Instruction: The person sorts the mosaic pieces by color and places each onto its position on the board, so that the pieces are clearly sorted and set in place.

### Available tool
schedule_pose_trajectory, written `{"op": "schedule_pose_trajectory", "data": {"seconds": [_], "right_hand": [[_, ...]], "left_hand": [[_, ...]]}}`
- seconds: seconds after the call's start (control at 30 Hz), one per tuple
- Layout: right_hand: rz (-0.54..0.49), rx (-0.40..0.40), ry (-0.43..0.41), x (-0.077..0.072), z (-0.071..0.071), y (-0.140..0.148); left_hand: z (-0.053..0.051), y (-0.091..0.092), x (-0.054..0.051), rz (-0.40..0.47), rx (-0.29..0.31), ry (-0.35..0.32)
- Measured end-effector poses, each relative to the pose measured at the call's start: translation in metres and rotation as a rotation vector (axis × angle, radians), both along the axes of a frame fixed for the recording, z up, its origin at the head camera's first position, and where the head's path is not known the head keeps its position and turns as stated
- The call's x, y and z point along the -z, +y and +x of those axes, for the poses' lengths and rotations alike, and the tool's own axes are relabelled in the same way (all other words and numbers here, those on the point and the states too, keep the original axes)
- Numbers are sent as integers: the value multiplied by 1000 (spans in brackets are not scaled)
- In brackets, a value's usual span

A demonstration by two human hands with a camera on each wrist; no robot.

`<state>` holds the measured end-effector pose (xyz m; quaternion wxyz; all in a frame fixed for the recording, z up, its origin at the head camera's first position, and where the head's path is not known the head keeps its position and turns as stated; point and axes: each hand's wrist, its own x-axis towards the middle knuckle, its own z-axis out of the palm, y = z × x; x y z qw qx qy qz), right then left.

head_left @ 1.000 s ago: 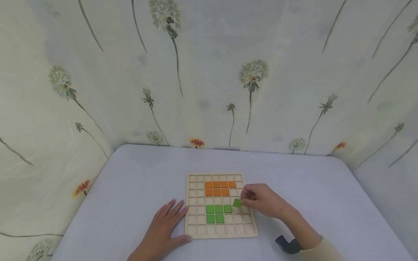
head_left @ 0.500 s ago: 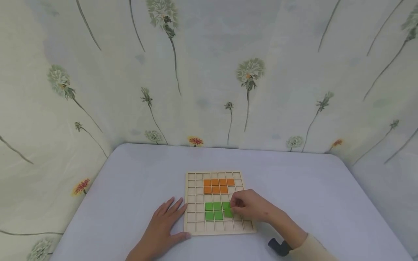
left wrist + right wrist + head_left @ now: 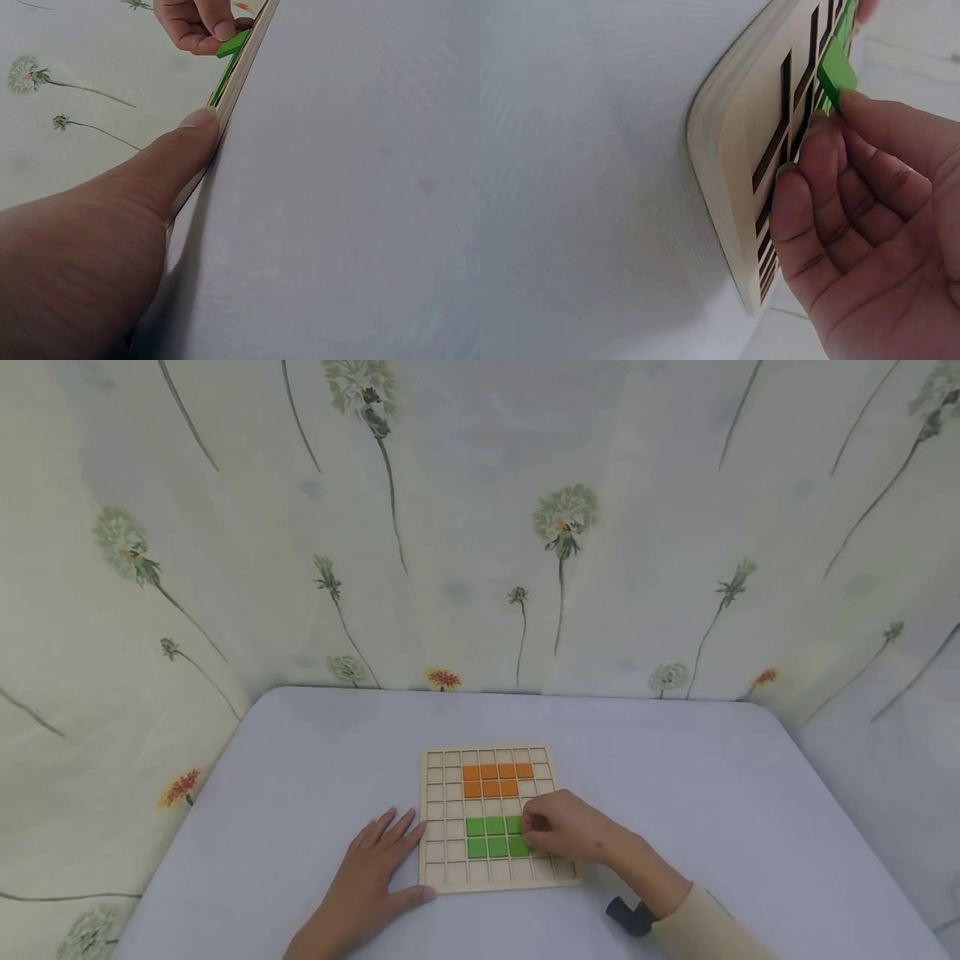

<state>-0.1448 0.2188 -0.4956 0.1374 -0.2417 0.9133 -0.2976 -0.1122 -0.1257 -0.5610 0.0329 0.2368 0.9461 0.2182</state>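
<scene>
A square wooden grid board (image 3: 454, 831) lies on the table. My right hand (image 3: 570, 827) pinches a green square tile (image 3: 836, 69) between thumb and fingers, over the third cell of the lower green row. In both wrist views that tile is tilted against the board. Several flat green tiles (image 3: 486, 827) fill cells to its left and behind it. Farther back, two rows of orange tiles (image 3: 489, 779) sit in the grid. My left hand (image 3: 371, 872) rests with spread fingers at the board's left edge, its thumb (image 3: 169, 161) touching the near left corner.
A white cloth (image 3: 337, 735) covers the table. Behind it hangs a dandelion-patterned curtain (image 3: 465, 527). A dark curved object (image 3: 628, 917) shows beside the right wrist.
My right hand has moved left with the green tile, from over the right part of the board to the lower green row. The left hand stays at the board's edge.
</scene>
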Motion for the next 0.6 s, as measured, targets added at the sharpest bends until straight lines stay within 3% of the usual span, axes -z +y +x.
{"op": "schedule_pose_trajectory", "data": {"seconds": [0.3, 0.6], "right_hand": [[3, 27, -1, 0, -1, -2], [-80, 52, 25, -27, 2, 12]], "left_hand": [[4, -1, -3, 13, -10, 7], [-1, 0, -5, 31, -4, 41]]}}
